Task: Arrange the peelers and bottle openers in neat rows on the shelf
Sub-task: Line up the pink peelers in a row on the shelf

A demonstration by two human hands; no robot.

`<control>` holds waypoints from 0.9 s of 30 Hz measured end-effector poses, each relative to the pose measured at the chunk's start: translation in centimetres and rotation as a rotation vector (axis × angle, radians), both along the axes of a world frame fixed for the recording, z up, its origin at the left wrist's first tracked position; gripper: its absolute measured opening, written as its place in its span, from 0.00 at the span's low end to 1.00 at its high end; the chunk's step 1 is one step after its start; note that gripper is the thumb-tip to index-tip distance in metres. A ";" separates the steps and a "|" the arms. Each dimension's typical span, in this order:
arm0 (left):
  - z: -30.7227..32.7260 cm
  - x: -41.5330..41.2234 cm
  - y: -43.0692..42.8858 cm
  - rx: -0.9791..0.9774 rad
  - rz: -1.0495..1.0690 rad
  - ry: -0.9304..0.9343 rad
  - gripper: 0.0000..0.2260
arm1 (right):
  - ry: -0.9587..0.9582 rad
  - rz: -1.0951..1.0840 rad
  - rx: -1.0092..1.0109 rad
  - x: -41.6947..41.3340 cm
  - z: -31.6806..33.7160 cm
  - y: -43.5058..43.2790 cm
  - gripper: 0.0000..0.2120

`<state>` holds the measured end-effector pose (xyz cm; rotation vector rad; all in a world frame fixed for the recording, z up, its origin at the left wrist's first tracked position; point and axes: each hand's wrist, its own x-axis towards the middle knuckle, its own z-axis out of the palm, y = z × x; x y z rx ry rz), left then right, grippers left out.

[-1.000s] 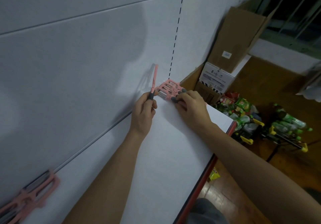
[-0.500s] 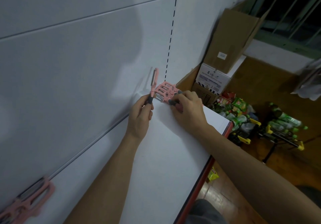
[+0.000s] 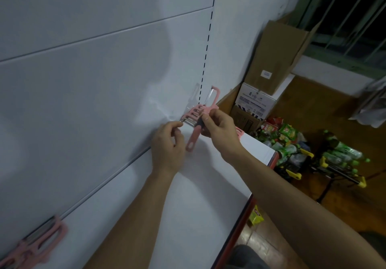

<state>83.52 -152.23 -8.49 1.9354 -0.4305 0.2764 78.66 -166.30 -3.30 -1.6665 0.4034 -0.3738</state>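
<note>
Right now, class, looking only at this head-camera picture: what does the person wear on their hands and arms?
Nothing shows on either. The left hand and right hand are bare: no gloves, rings or watch visible. Both forearms are uncovered up to the picture's edge, so no sleeve appears.

A white shelf point(image 3: 188, 216) ran along a pale panelled back wall point(image 3: 83, 101), its front edge trimmed in red and black. At its far end, against the wall, lay a cluster of pink peelers point(image 3: 193, 114) packed side by side, one of them standing upright above the rest. Well apart from these, at the near left end, a second group of pink peelers point(image 3: 35, 245) lay blurred against the wall.
</note>
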 end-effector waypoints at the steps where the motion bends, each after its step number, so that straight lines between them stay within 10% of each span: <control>1: -0.2 0.1 0.2 0.070 0.064 -0.050 0.11 | 0.018 0.010 0.034 -0.1 0.2 -0.3 0.09; 10: -0.8 -0.3 0.3 0.497 0.067 0.043 0.10 | 0.156 0.028 -0.468 -1.2 0.0 -2.6 0.21; 16: -0.6 -0.4 0.3 0.525 0.060 0.057 0.10 | 0.095 -0.029 -1.022 -1.1 -1.6 -2.5 0.08; 27: -0.7 -0.4 0.4 0.544 0.025 0.054 0.15 | -0.032 -0.036 -1.074 -0.9 -4.1 -2.1 0.08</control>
